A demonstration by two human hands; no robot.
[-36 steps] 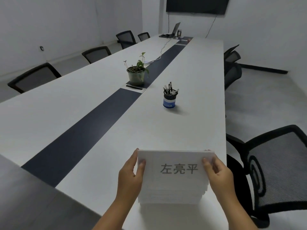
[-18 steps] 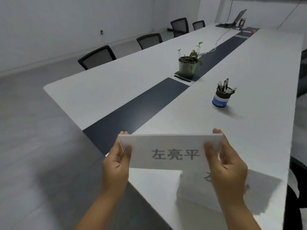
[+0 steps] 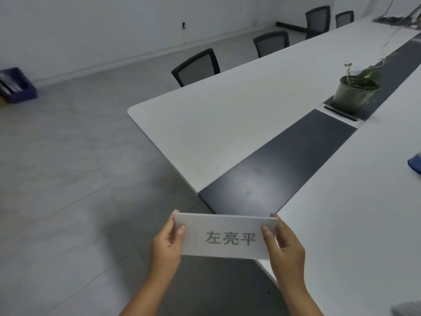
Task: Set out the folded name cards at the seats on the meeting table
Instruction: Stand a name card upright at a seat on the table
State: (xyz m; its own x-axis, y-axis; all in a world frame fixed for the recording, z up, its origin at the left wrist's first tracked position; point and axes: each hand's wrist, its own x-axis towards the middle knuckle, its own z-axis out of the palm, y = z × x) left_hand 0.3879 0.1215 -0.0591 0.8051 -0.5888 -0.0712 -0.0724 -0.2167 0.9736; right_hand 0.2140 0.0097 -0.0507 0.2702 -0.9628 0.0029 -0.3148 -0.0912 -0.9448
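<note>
I hold one white folded name card (image 3: 225, 236) with three dark printed characters, raised in the air just off the near end of the meeting table (image 3: 227, 115). My left hand (image 3: 167, 241) pinches its left edge and my right hand (image 3: 284, 245) pinches its right edge. The card hangs over the floor and the table's end, touching neither. A sliver of the card stack (image 3: 407, 309) shows at the bottom right corner of the view.
A dark strip (image 3: 280, 167) runs down the table's middle, with a potted plant (image 3: 355, 90) on it. A blue pen cup (image 3: 415, 164) is cut off at the right edge. Black chairs (image 3: 197, 67) line the far side. A dark crate (image 3: 17, 84) sits by the wall.
The card has been lifted off the stack and carried left past the table's end. My view has swung left, so the stack and pen cup slid toward the right edge.
</note>
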